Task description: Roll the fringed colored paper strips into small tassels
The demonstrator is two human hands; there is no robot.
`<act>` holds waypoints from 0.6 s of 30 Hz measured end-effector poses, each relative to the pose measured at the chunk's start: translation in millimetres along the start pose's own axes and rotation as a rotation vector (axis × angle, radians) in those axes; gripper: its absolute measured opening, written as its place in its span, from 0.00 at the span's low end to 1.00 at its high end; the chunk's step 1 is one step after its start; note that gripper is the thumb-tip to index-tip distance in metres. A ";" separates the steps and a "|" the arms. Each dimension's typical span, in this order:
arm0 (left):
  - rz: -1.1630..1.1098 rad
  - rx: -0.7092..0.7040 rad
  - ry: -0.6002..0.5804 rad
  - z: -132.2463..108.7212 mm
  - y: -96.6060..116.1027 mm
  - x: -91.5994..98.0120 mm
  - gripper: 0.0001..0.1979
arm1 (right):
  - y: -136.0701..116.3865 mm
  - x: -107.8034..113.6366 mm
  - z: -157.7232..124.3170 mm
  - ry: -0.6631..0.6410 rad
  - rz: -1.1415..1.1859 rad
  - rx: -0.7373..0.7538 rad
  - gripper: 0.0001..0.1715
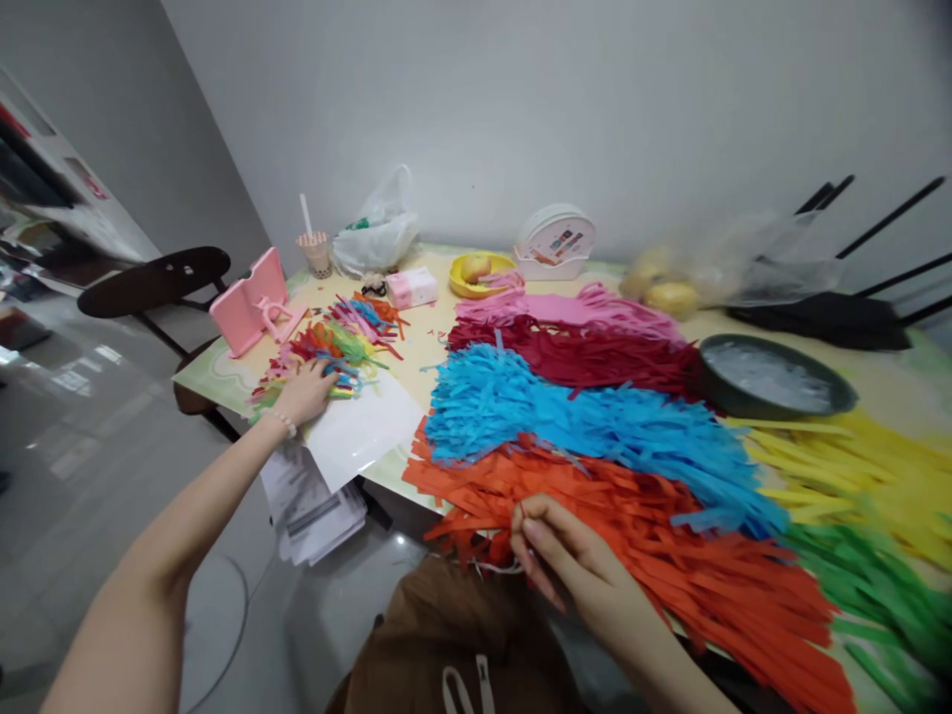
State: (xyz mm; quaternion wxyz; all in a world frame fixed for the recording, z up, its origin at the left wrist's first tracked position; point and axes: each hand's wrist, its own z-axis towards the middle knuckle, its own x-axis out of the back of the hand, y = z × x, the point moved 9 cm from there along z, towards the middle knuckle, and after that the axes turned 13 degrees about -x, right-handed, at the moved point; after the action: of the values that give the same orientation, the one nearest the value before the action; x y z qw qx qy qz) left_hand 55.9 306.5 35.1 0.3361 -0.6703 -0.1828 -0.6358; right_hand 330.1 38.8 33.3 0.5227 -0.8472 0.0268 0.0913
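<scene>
Left hand point(304, 392) lies over mixed strips point(338, 342), grip unclear; right hand point(569, 560), fingertips pressed together, contents unclear, overlaps orange strips point(669, 526) in view.

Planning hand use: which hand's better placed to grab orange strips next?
Right, likely: the right hand is by the orange strips; the left hand is away at the multicolored strips.

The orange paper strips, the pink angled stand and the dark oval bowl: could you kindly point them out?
Orange paper strips point(669, 540): head view, middle of the pile.
Pink angled stand point(236, 317): head view, left panel.
Dark oval bowl point(718, 387): head view, left wall.
</scene>
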 end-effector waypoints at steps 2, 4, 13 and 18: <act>-0.021 -0.022 -0.016 2.0 -3.7 -5.1 0.21 | -9.9 -10.5 6.1 -0.037 -0.028 0.026 0.28; -0.036 -0.028 -0.018 3.8 -8.8 -8.9 0.25 | -17.5 -21.8 12.2 -0.073 -0.048 0.051 0.27; -0.119 0.073 0.110 1.6 -41.2 -6.6 0.19 | -30.7 -41.5 32.7 -0.060 -0.334 0.149 0.19; -0.234 0.121 0.243 -7.2 -51.3 6.1 0.16 | -97.8 -62.0 117.7 0.292 -1.034 0.322 0.14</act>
State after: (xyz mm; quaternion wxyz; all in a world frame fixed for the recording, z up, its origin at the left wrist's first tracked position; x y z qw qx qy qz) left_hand 17.0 336.8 52.0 0.3192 -0.5411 -0.2554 -0.7349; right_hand 268.2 184.7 79.4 0.6130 -0.6635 -0.3064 -0.3003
